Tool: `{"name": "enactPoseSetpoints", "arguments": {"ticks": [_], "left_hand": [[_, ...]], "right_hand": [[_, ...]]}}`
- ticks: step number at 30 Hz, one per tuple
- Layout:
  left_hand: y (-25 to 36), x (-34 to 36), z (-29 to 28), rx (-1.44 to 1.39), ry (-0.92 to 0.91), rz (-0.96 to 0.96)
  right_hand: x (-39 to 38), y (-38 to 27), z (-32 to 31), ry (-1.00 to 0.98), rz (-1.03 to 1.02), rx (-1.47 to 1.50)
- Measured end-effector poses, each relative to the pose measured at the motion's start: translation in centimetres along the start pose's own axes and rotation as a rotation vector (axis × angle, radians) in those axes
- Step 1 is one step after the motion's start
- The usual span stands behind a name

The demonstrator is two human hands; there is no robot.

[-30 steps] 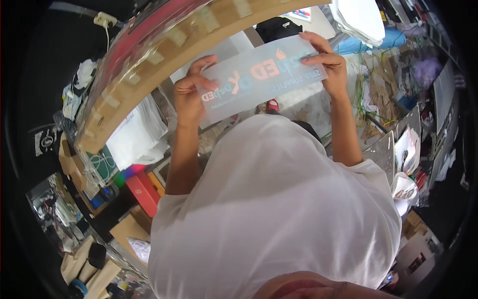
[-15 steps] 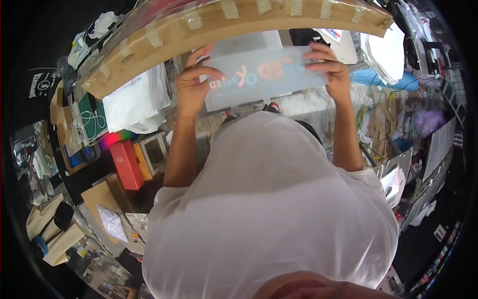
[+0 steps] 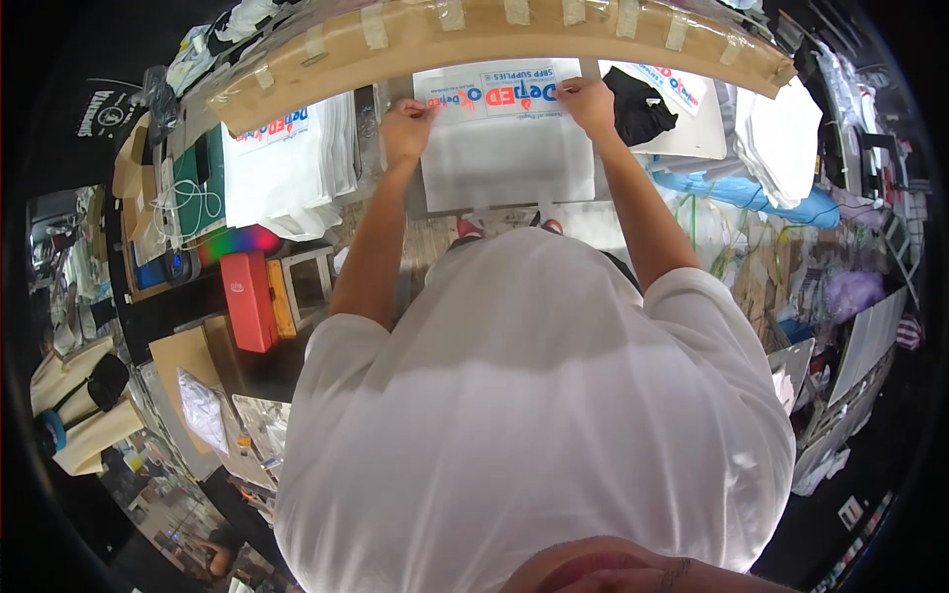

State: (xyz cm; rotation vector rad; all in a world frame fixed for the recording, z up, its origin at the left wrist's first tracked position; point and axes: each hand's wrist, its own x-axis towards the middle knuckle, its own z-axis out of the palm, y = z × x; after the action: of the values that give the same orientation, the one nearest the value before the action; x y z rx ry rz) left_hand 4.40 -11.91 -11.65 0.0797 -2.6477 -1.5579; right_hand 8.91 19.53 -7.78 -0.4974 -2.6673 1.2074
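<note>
A clear printed film (image 3: pixel 494 96) with red and blue lettering lies along the upper part of a white fabric bag or sheet (image 3: pixel 509 168). My left hand (image 3: pixel 408 130) is closed in a pinch at the film's left end. At its right end, the fingers of my right hand (image 3: pixel 589 104) pinch the film. The white piece is spread flat on a grey board (image 3: pixel 603 178), and its far edge runs close to the beam above.
A long cardboard-covered beam (image 3: pixel 514 44) with tape strips spans the far side. Stacked white printed bags (image 3: pixel 292 178) lie left. To the right are a black cloth (image 3: pixel 638 107), more white sheets (image 3: pixel 776 133) and a blue plastic roll (image 3: pixel 761 198). A red box (image 3: pixel 247 301) stands lower left.
The film was held up, tilted, between both hands; now it lies flat on the white piece. Both hands have come closer together, the right one moving left and upward in view.
</note>
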Motion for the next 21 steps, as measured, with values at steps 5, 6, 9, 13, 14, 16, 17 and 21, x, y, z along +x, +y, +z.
{"name": "enactPoseSetpoints", "arguments": {"ticks": [5, 6, 9, 13, 14, 16, 17, 21], "left_hand": [[3.2, -5.2, 1.5, 0.24, 0.17, 0.328], [3.4, -6.3, 1.9, 0.39, 0.192, 0.591], [4.6, -8.5, 3.3, 0.316, -0.176, 0.686], [4.7, -9.6, 4.6, 0.461, -0.247, 0.722], [4.8, -9.7, 4.7, 0.492, -0.241, 0.705], [4.9, -9.8, 4.9, 0.518, -0.245, 0.691], [4.9, -9.8, 4.9, 0.53, -0.235, 0.686], [4.6, -10.0, 5.2, 0.556, -0.217, 0.667]], "right_hand": [[0.4, 1.1, 0.5, 0.048, 0.017, -0.102], [0.3, 0.9, 0.4, 0.051, 0.036, -0.082], [0.3, 0.8, 0.2, 0.056, 0.025, -0.08], [0.6, 1.1, 0.1, 0.005, 0.079, -0.147], [0.6, 1.4, 0.3, 0.009, 0.089, -0.149], [0.6, 1.8, 0.6, 0.099, 0.022, -0.09], [0.6, 2.0, 0.7, 0.103, 0.032, -0.094], [0.7, 1.3, 0.9, 0.104, 0.085, -0.078]]}}
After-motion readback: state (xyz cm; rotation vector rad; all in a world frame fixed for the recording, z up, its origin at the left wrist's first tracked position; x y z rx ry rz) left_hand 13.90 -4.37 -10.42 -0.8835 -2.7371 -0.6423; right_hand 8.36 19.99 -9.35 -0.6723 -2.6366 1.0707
